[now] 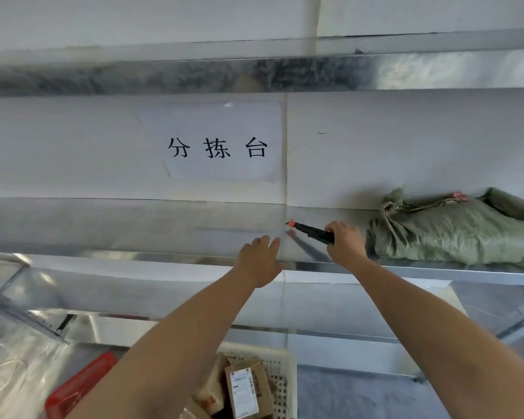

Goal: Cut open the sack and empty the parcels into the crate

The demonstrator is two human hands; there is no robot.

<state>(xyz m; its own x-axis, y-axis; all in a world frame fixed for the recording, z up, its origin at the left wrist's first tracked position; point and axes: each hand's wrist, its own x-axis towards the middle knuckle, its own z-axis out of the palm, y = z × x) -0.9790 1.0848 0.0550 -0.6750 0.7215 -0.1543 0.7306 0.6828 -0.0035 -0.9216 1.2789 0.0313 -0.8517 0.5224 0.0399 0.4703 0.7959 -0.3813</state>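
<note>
Sack (454, 234) green woven, crumpled, lying on shelf (406, 269)

sack (454, 234): rough green woven cloth | shelf (133, 231): shiny smooth metal | sign (215, 140): matt white paper | crate (288, 367): white plastic with holes | parcels (247, 385): brown cardboard with paper labels | knife (313, 230): black plastic, red tip

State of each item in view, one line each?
left hand: open, holding nothing
right hand: grips utility knife
utility knife: raised, red tip pointing left
green sack: lying on shelf, end bunched shut, no cut visible
white crate: holds cardboard parcels
</note>
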